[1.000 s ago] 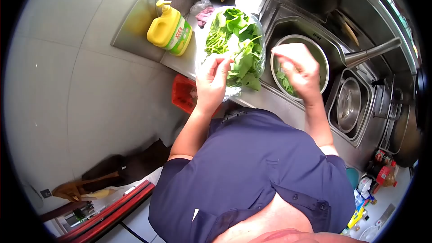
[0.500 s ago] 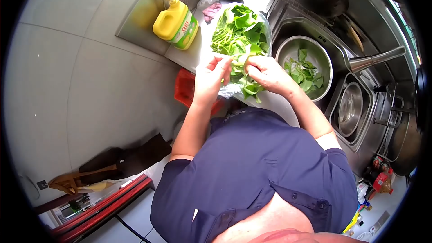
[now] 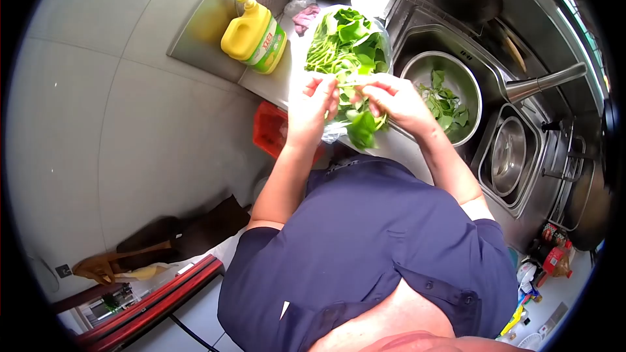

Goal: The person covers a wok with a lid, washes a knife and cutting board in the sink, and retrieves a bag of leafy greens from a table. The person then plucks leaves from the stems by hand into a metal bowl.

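Observation:
Over the counter, my left hand (image 3: 314, 105) pinches one end of a thin green stem, thumb against fingers. My right hand (image 3: 396, 99) is closed on the same sprig of leafy greens (image 3: 362, 130), whose broad leaves hang down below the fingers. Just beyond both hands lies a heap of leafy greens (image 3: 349, 36) in a clear plastic bag, stems to the left and leaves to the right. To the right, a steel bowl (image 3: 474, 85) in the sink holds some picked leaves (image 3: 447, 107).
A yellow pump jug (image 3: 251, 36) stands on the counter at the left. Below the counter edge is a red container (image 3: 267, 132). A faucet (image 3: 546, 83) reaches over the sink, near a second steel basin (image 3: 508, 156). A white bowl (image 3: 370, 1) sits behind the bag.
My right hand has shifted slightly right. The stem between my hands now shows stretched across, and the hanging leaves have swung lower. My left hand stays nearly in place.

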Tool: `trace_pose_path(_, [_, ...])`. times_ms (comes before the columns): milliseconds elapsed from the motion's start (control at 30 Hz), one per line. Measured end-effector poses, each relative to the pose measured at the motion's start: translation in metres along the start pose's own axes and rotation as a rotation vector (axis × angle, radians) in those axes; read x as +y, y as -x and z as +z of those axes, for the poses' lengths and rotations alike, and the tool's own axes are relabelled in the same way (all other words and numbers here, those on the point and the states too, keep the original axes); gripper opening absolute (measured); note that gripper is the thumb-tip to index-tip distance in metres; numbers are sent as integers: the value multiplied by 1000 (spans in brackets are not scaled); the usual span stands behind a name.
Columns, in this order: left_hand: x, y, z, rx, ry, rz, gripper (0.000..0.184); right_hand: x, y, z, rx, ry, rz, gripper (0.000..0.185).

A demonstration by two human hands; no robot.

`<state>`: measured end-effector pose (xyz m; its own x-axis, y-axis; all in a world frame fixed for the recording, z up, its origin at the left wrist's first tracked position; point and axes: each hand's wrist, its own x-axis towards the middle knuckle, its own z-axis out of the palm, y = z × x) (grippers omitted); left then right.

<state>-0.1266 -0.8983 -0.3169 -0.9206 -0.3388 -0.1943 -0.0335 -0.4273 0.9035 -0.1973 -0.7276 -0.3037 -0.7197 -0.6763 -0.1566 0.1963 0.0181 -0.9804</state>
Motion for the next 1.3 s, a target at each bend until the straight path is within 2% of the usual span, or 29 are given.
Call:
trace_pose_path(33, [-2,1,3,-14,-71,9,7,3,1,0,-67,-33,48,21])
trace_pose_path(100, [-5,3,6,-25,-68,8,8,13,0,4,-42,61,-27,21])
trace_pose_path(133, [-9,4,3,-52,-83,-1,8,28,-4,1,9,114,-10,19])
trace_pose_path(233, [-17,11,6,-81,6,-4,7,24,1,3,178,416,-142,23])
trace_pose_path(267, [-20,12,4,-110,92,-36,7,29,0,5,228,405,-188,21])
trace_pose_path(400, [-31,15,-5,-244,338,-181,14,29,9,-3,98,230,-40,18])
trace_pose_path(500, [-30,22,-3,-269,413,-238,10,22,22,-6,-18,119,29,17])
trace_pose_path(567, [-32,17,-17,-146,396,-120,7,29,26,-23,22,136,-124,15])
trace_pose_path(600, [-19,12,-26,16,365,-57,7,26,33,-37,104,88,-155,13])
trace_pose_path(633, [-22,3,-52,-78,574,60,5,29,40,-53,255,98,-102,12])
trace_pose_path(667, [-15,4,-64,-70,563,74,10,26,45,-69,357,133,-183,12])
trace_pose_path(733, [-6,11,-69,-64,432,29,14,47,50,-107,546,151,-198,14])
trace_pose_path(767, [-6,15,-71,-70,372,-11,13,69,52,-141,510,185,-101,18])
trace_pose_path(833, [-9,17,-68,-86,301,-58,13,92,50,-161,570,1142,-294,25])
trace_pose_path(867, [-7,19,-60,-57,154,-73,11,81,53,-151,550,1171,-252,27])
trace_pose_path(900, [-7,20,-54,-36,27,-109,10,67,49,-136,498,834,-269,24])
trace_pose_path(967, [-5,27,-34,-104,-287,-21,9,24,44,-82,382,588,-280,23])
trace_pose_path(1033, [-20,27,-27,-239,-577,197,10,-3,40,-31,140,686,-481,24])
trace_pose_path(1100, [-11,32,-14,-296,-693,143,9,2,31,3,31,852,-679,18])
trace_pose_path(1200, [-13,34,-17,-320,-847,338,7,20,23,12,-81,876,-581,10])
trace_pose_path(1300, [-14,44,-30,-286,-819,420,6,21,20,8,-20,933,-621,12])
